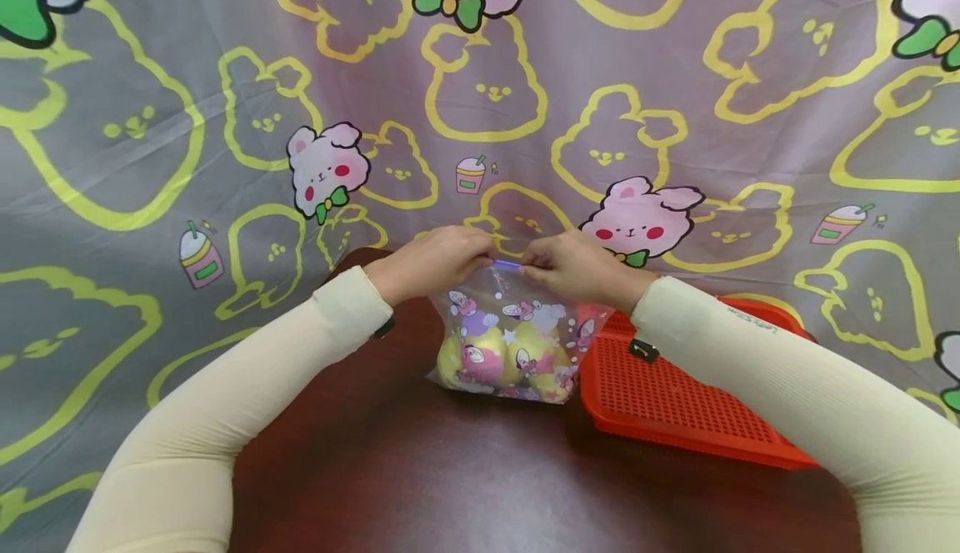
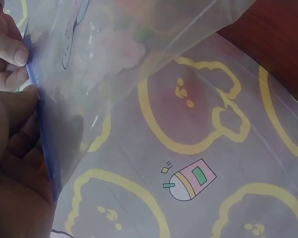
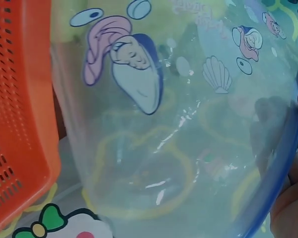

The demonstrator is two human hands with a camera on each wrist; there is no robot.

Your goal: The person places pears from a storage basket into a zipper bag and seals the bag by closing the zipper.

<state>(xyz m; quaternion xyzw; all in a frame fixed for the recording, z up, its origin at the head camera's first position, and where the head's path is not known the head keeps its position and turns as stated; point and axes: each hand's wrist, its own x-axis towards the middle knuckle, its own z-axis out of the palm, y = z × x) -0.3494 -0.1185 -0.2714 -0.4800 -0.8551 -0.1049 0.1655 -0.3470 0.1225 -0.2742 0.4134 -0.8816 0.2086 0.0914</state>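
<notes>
A clear zip bag (image 1: 517, 344) with pink and purple cartoon prints stands upright on the dark table, several round yellow things (image 1: 536, 344) inside it. Along its top runs a blue zip strip (image 1: 507, 263). My left hand (image 1: 446, 257) pinches this strip at the left, thumb towards me. The right hand (image 1: 577, 265) pinches the same edge a little further right. In the left wrist view both thumbs press against the blue strip (image 2: 45, 134), close together. The right wrist view shows the clear bag wall (image 3: 154, 129) hanging from the strip, with the right fingers (image 3: 293, 198) behind it.
A red plastic basket (image 1: 682, 386) with a perforated base stands right of the bag, partly under the right forearm. The brown table (image 1: 450, 470) reaches back to a grey curtain (image 1: 360, 94) printed with yellow outlines and rabbits.
</notes>
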